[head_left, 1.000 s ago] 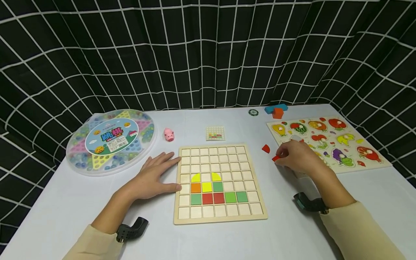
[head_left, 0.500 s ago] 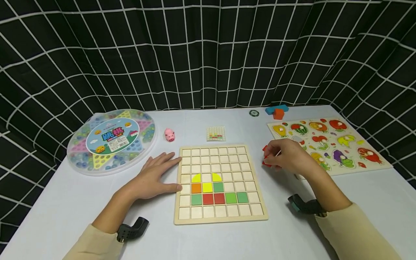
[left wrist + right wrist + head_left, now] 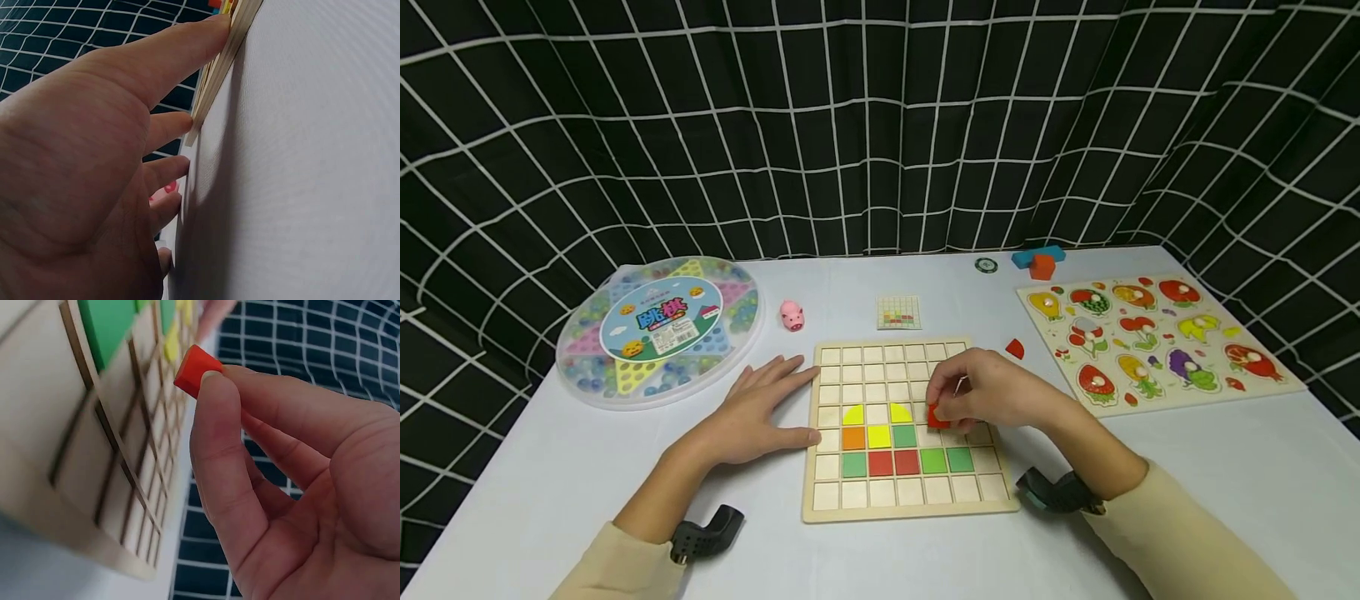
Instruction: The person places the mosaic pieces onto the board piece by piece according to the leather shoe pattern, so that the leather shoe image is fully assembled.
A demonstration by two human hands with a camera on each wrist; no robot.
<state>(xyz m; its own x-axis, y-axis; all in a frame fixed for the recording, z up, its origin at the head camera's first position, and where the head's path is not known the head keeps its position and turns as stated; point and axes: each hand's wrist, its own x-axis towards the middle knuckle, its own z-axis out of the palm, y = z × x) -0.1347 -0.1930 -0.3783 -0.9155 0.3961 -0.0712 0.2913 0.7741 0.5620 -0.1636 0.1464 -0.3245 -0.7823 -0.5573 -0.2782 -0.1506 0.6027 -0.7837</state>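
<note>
My right hand (image 3: 988, 392) pinches a small red tile (image 3: 197, 367) between thumb and fingertips, above the right part of the wooden grid board (image 3: 910, 511). Its fingers partly cover the tile. Several coloured tiles lie in the board's cells, among them an orange square (image 3: 853, 438), a yellow square (image 3: 878, 437) and two red squares (image 3: 893, 463) side by side. Two yellow rounded tiles (image 3: 899, 413) sit one row farther back. With fingers spread, my left hand (image 3: 745, 421) rests at the board's left edge, its thumb (image 3: 187, 44) against the wooden side.
A red quarter-circle piece (image 3: 1015, 348) lies right of the board. Behind the board are a pattern card (image 3: 898, 312) and a pink pig toy (image 3: 792, 316). A marble-game box (image 3: 658, 329) stands left, a fruit puzzle board (image 3: 1157, 342) right. Orange and blue blocks (image 3: 1042, 267) sit behind.
My right hand has picked up a red piece beside the fruit puzzle and carried it left over the grid board. The left hand stays at the board's edge.
</note>
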